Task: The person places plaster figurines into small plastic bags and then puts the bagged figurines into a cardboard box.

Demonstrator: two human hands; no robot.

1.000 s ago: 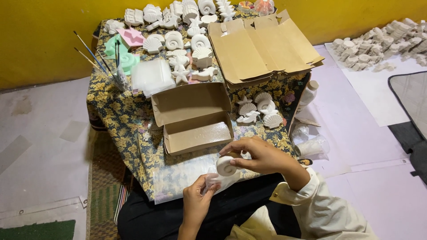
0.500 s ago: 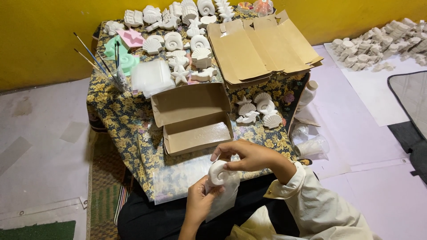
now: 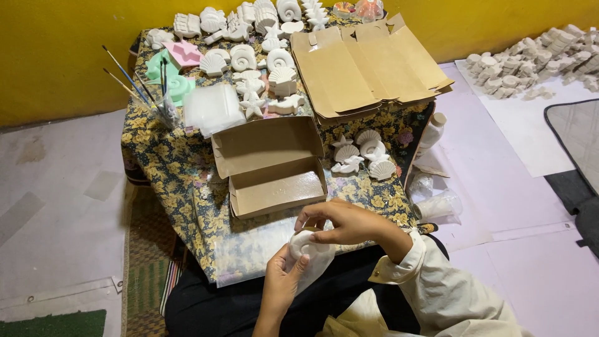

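Both my hands meet at the near edge of a low table covered in flowered cloth (image 3: 162,162). My left hand (image 3: 282,279) cups a white plaster shell figure (image 3: 304,242) from below, along with a piece of clear plastic wrap (image 3: 315,269) that hangs under it. My right hand (image 3: 340,221) comes over the top, its fingers pinching the figure and the wrap. Just beyond my hands stands an open brown cardboard box (image 3: 274,181) with its lid tipped back, nothing visible inside.
Several white plaster shells and starfish (image 3: 262,62) cover the table's far half; a small group (image 3: 362,156) lies right of the box. Flattened cardboard boxes (image 3: 368,62), a stack of plastic sheets (image 3: 212,109), a jar of paintbrushes (image 3: 163,106), a bottle (image 3: 432,131), more plaster pieces (image 3: 536,62) on the floor.
My hands have drawn the plaster figure slightly left and lower, closer to my lap. The wrap now hangs beneath the figure, and my right fingers sit further over its top.
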